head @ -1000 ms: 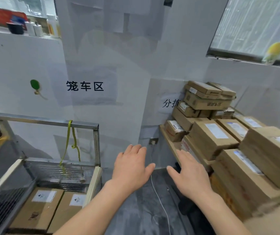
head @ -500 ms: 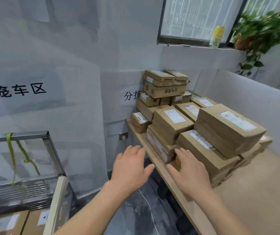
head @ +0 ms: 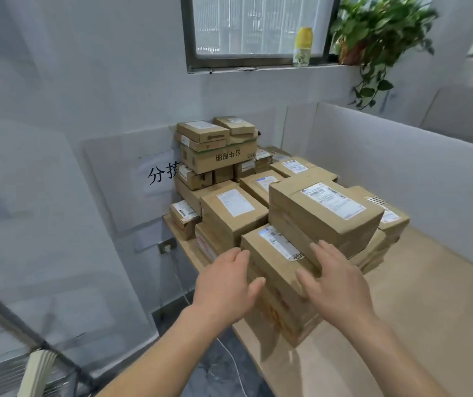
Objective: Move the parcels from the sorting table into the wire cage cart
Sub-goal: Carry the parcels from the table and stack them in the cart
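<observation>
Several brown cardboard parcels with white labels are piled on the wooden sorting table (head: 418,319). The nearest parcel (head: 275,262) tops a low stack at the table's front left corner, and a big parcel (head: 321,210) lies partly over it. My left hand (head: 224,282) is held out with straight fingers by that parcel's left side. My right hand (head: 332,279) hovers with spread fingers over its right end, below the big parcel; contact cannot be told. Neither hand holds anything. A corner of the wire cage cart (head: 37,371) shows at the bottom left.
A taller stack of small boxes (head: 215,147) stands at the back against the wall. A white partition (head: 401,167) runs along the table's right side. A window sill above carries a yellow bottle (head: 303,45) and a plant (head: 378,32). A white cable (head: 238,371) hangs down to the dark floor.
My view has swung right, from the cage cart to the sorting table. Both hands, still spread, have come up to the nearest parcel.
</observation>
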